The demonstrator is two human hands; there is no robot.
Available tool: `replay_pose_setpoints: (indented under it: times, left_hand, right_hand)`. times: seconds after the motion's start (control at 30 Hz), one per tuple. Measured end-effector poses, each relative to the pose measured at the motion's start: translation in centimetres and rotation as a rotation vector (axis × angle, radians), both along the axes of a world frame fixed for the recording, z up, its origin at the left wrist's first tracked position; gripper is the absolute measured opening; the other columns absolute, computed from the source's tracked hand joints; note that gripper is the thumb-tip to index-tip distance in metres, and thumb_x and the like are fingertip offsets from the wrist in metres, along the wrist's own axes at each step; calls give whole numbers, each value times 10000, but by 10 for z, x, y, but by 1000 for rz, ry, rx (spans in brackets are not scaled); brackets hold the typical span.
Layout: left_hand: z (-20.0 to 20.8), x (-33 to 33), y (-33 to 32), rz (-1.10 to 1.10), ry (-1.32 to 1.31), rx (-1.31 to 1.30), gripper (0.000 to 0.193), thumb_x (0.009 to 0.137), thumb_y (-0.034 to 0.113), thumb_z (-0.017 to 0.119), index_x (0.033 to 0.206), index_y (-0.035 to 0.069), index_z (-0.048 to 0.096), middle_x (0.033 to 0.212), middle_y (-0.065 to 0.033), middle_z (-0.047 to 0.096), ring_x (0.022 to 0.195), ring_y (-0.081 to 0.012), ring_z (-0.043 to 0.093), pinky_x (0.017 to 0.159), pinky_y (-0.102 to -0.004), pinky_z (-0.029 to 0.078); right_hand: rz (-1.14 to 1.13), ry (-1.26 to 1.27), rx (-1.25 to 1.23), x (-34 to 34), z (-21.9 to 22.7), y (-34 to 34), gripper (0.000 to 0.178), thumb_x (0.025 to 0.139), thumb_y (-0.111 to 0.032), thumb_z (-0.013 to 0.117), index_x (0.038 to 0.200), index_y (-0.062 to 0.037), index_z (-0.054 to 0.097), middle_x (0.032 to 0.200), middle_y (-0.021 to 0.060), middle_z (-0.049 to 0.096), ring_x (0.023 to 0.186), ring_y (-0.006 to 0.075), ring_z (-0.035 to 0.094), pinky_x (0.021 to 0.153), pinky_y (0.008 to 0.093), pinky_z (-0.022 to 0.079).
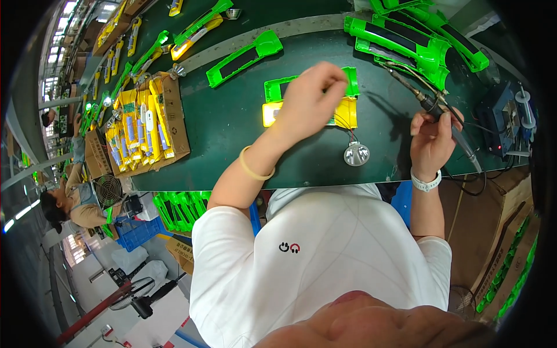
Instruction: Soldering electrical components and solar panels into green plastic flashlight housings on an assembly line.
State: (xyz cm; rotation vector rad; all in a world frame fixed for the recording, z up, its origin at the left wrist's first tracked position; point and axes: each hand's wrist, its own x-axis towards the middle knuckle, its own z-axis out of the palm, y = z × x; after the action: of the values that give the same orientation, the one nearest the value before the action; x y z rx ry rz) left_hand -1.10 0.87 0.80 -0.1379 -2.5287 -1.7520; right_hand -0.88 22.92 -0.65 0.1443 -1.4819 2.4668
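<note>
My left hand is over a green plastic housing half and a yellow housing half on the dark green bench. Its fingers are curled together; I cannot make out what, if anything, is between them. Thin red and dark wires run from the yellow half to a round silver lamp reflector lying nearer to me. At the right, my right hand grips a soldering iron by its dark handle. Its metal barrel points to the far left, toward the stacked green housings.
Another green housing lies beyond my left hand. Several green housings are piled far right. A cardboard box of yellow parts stands left. A blue soldering station with a solder spool sits right. A co-worker is at the left.
</note>
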Motion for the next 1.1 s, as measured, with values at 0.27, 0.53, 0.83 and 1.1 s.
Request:
replay_pose_setpoints:
  times: [0.27,0.53,0.83,1.1]
  left_hand:
    - [-22,13,-3,-75,307,-496,103,740,108,616,811,37,591,744,-114,578,718,-287,550,631,-361,426]
    - [-16,21,-36,0,279,-523,71,723,52,612,787,54,581,726,-74,555,724,-260,515,642,-352,406]
    - [-5,16,-45,-30,221,-584,70,713,54,623,777,54,593,697,-80,549,709,-265,539,622,-356,440]
    - [0,22,-46,-4,98,-618,56,713,53,610,768,65,615,676,-78,552,686,-249,544,604,-345,446]
  right_hand:
    - [258,-42,68,-48,-9,-40,197,883,-109,542,1016,-22,427,908,67,509,861,185,596,771,310,500]
    - [445,-195,-25,-31,-11,-48,212,896,-78,501,1056,-27,372,918,98,518,718,191,602,778,362,521]
    - [294,-174,102,-13,-14,-24,226,867,-129,555,993,-62,379,758,69,515,494,114,474,434,221,382]
    - [483,-119,266,-14,-19,-29,234,836,-78,588,938,-51,380,711,36,492,534,75,461,468,208,383]
